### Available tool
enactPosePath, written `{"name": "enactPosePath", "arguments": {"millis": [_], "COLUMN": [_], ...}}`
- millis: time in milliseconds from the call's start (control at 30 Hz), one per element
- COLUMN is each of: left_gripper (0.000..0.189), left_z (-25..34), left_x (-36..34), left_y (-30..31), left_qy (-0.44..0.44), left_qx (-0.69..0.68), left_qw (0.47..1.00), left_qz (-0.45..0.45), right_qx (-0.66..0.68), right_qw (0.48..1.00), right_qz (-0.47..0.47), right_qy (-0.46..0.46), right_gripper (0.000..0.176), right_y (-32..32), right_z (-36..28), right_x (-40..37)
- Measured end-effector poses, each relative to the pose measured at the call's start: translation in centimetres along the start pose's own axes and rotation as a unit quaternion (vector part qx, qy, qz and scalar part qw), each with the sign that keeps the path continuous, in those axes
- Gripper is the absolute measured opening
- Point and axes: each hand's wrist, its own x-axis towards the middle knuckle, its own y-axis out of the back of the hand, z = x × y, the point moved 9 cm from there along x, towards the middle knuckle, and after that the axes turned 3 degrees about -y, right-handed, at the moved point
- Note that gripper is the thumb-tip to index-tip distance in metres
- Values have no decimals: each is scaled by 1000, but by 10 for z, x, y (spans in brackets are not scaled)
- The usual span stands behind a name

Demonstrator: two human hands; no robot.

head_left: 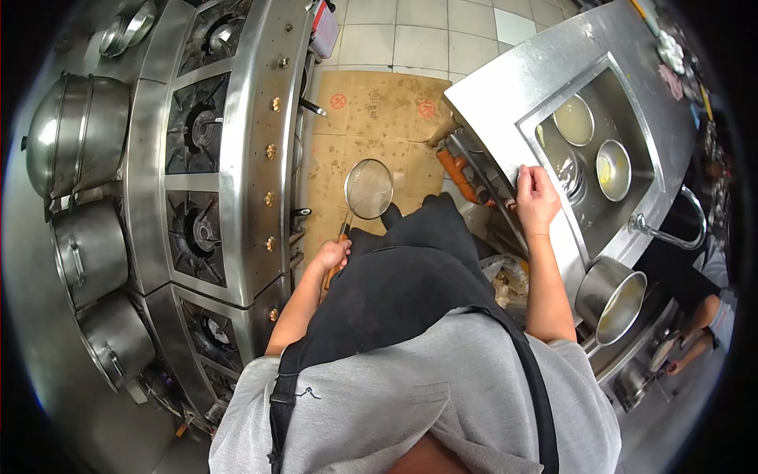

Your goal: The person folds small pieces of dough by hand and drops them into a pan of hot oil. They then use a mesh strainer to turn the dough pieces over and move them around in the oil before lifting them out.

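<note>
Down at my left side, my left hand [335, 253] is closed round the wooden handle of a round wire-mesh strainer [369, 189]. The strainer's mesh head hangs over the cardboard on the floor, in front of my dark apron [379, 292]. My right hand [537, 197] is curled at the near edge of the steel sink counter [505, 103]. What its fingers grip, if anything, is hidden. Inside the sink basin [604, 217] are two round metal bowls [574, 121] [613, 171] holding cloudy or yellowish liquid. A steel saucepan [612, 300] stands on the counter beside the basin.
A gas range [237, 150] with several burners runs along my left, with large steel pots [83, 134] beyond it. Stained cardboard [379, 107] covers the floor ahead. Orange pipes [458, 174] show under the sink. Another person's arm [695, 340] is at far right.
</note>
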Motion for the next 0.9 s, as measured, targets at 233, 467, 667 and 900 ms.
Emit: {"name": "enactPosePath", "arguments": {"millis": [233,467,667,900], "left_gripper": [38,46,46,38], "left_z": [2,-86,-97,14], "left_x": [-41,30,64,-14], "left_y": [26,51,71,60], "left_qy": [20,31,-1,-13], "left_qx": [72,50,112,165], "left_qw": [995,996,991,984], "left_qz": [60,62,78,64], "right_qx": [-9,-17,1,-17], "right_qw": [1000,1000,1000,1000], "right_qz": [9,2,-5,-2], "right_qy": [-9,-11,-12,-1], "right_gripper": [22,22,21,20], "right_y": [-4,-3,-3,-4], "right_z": [6,4,2,2], "right_x": [-3,-1,1,-1]}}
